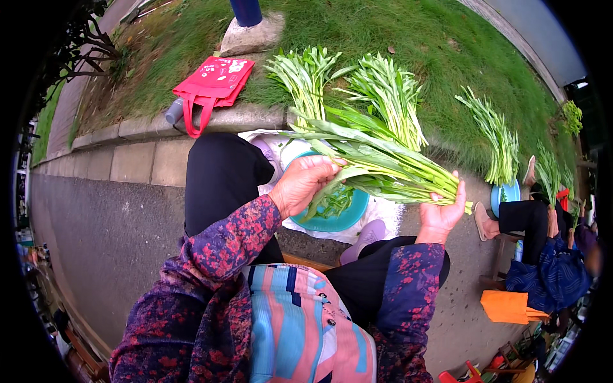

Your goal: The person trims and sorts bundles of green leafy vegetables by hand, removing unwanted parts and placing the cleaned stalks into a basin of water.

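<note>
A bunch of long-leaved greens (pixel 383 165), much like water spinach, lies aslant across the space in front of me. My right hand (pixel 445 214) is closed around its stem ends. At the leafy side, my left hand (pixel 305 184) has thumb and fingers pinched together on a leaf at the bunch's edge. Below the bunch, between my knees, stands a teal basin (pixel 362 210) with loose green leaves (pixel 333 203) inside, partly hidden by the bunch and my left hand. A white sheet (pixel 319 235) is spread under the basin.
Two bunches of greens (pixel 305 82) lie on the grass and kerb ahead, another (pixel 495 137) farther right. A red tote bag (pixel 216 82) and grey bottle (pixel 174 112) rest at the kerb. Right of me, a seated person (pixel 549 268) holds greens near a blue basin (pixel 504 196).
</note>
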{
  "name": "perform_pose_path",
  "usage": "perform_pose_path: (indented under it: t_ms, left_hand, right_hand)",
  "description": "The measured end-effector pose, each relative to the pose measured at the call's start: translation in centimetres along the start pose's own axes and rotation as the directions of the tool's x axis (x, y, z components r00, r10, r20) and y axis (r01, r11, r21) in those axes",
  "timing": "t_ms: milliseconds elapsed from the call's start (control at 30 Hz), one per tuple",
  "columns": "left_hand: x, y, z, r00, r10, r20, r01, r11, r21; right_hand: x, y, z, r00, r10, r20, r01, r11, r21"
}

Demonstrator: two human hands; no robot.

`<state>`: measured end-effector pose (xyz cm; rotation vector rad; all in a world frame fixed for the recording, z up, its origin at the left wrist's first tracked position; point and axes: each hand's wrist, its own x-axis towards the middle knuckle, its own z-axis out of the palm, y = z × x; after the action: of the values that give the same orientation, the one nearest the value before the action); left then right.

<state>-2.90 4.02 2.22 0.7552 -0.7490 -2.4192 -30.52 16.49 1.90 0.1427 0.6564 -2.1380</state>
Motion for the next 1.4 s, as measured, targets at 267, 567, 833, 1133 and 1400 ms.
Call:
perform_pose_path:
  t_ms: [267,567,833,1133,1400]
  left_hand:
    - [-0.8,-0.2,0.6,1.0,0.009,-0.015,-0.006,0.983,0.186]
    - [-0.9,-0.3,0.2,0.997,0.063,-0.05,-0.033,0.889,0.457]
    - [-1.1,-0.2,0.4,0.989,0.118,-0.087,-0.062,0.875,0.481]
    - [-1.4,0.0,0.4,0.993,0.05,-0.103,0.002,0.891,0.454]
    - [-1.6,0.3,0.5,0.99,-0.044,-0.133,0.091,0.923,0.374]
  right_hand:
    - [-0.3,0.2,0.7,0.999,0.008,-0.035,-0.008,1.0,-0.002]
    - [-0.5,1.0,1.7,0.993,-0.049,-0.111,0.04,0.996,-0.082]
    - [-1.2,1.5,3.6,0.976,-0.074,-0.203,0.059,0.995,-0.079]
    - [-1.3,1.3,3.4,0.985,-0.042,-0.17,0.029,0.997,-0.075]
    - [-1.2,1.1,2.9,0.994,-0.004,-0.112,-0.005,0.996,-0.087]
